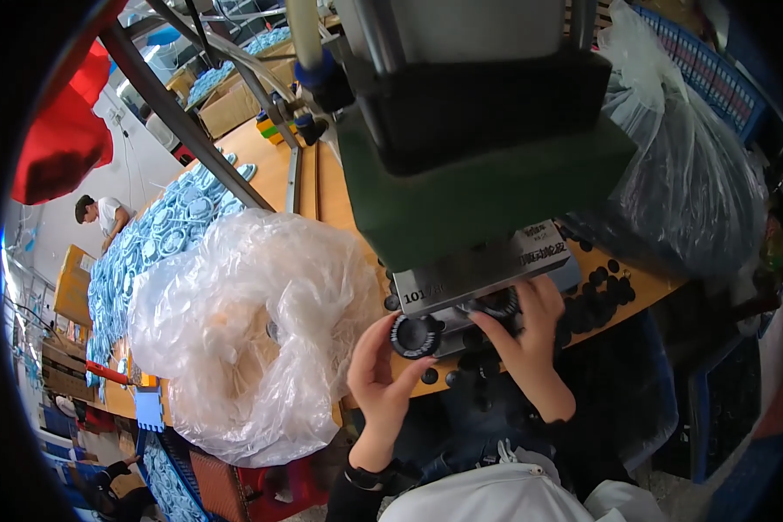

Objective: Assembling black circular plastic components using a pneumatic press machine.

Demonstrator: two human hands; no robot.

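Observation:
My left hand (pixel 378 376) pinches a small black wheel (pixel 415 335) with a ribbed rim between thumb and fingers, at the table's near edge. Beside it, my right hand (pixel 531 348) has thumb and fingers closed around a second black ribbed wheel (pixel 502 301), partly hidden under a metal plate. Both hands are just below the front of this metal plate (pixel 487 268), which is fixed beneath a dark green press block (pixel 487 191). A grey metal base shows only in part behind my fingers.
Loose black round parts (pixel 596 296) lie right of the press and along the table edge. A crumpled clear plastic bag (pixel 252 339) stands at left, before a heap of light blue parts (pixel 165 226). Another filled bag (pixel 683 174) and a blue crate (pixel 705 61) are at right. A person (pixel 104 217) sits far left.

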